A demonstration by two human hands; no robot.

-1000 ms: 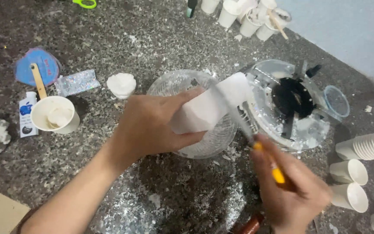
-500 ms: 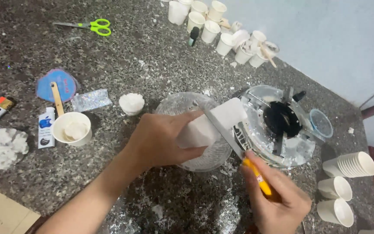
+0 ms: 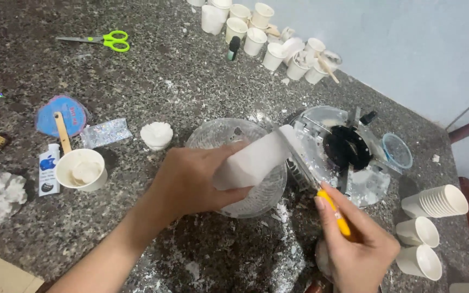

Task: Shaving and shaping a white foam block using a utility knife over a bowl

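The left hand point(image 3: 191, 182) wraps its fingers around a white, smooth rectangular block point(image 3: 256, 160), tilted over a clear glass bowl point(image 3: 213, 135). The right hand point(image 3: 359, 249) pinches a yellow-handled knife point(image 3: 321, 192), blade against the block's far end.

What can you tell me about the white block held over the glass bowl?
The white block is a long, rectangular bar with a matte, waxy or soapy look. The left hand grips its lower end, tilting it up to the right above the glass bowl. A yellow-handled blade in the right hand meets its upper end.
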